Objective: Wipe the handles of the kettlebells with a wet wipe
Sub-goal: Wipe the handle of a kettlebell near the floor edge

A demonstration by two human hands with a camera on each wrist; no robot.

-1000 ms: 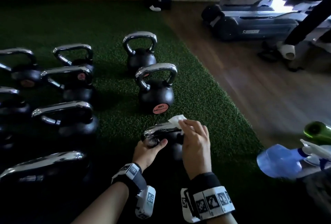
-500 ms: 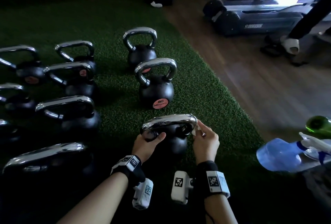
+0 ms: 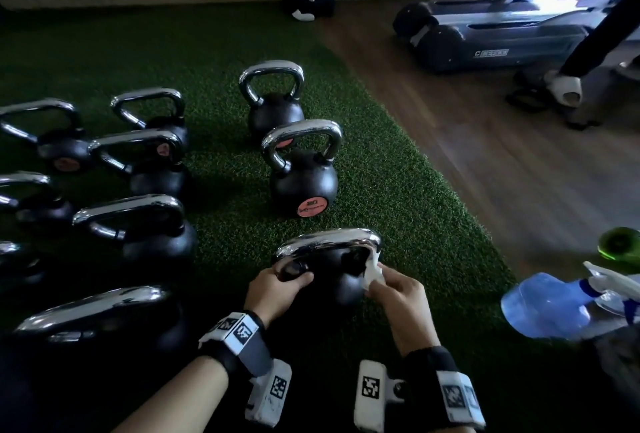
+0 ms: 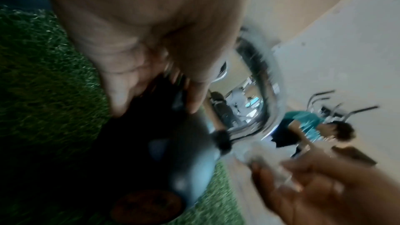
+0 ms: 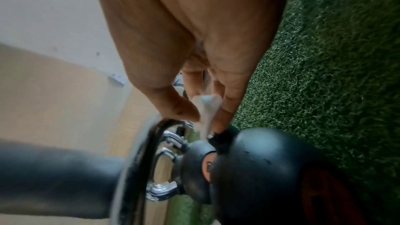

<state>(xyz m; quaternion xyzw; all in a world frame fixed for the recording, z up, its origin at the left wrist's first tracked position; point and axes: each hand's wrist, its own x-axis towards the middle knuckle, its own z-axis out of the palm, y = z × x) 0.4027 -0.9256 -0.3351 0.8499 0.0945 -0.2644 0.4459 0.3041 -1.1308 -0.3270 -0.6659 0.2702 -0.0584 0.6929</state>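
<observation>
The nearest black kettlebell (image 3: 341, 282) stands on the green turf with its chrome handle (image 3: 329, 240) across the top. My left hand (image 3: 280, 285) grips the left leg of that handle. My right hand (image 3: 394, 288) pinches a white wet wipe (image 3: 373, 271) against the handle's right leg, low near the ball. In the right wrist view the wipe (image 5: 206, 109) sits between thumb and fingers just above the black ball (image 5: 259, 168). The left wrist view is blurred; it shows my left hand (image 4: 151, 83) on the dark kettlebell (image 4: 155, 151).
Several more kettlebells stand on the turf, two straight ahead (image 3: 303, 176) (image 3: 273, 103) and others to the left (image 3: 138, 224). A blue spray bottle (image 3: 554, 308) and a green bottle (image 3: 620, 243) lie at right. A treadmill (image 3: 491, 37) and another person's foot (image 3: 564, 87) are on the wooden floor.
My right hand has carried the wipe from the top of the handle round its right bend and down the right leg. My left hand has kept its grip.
</observation>
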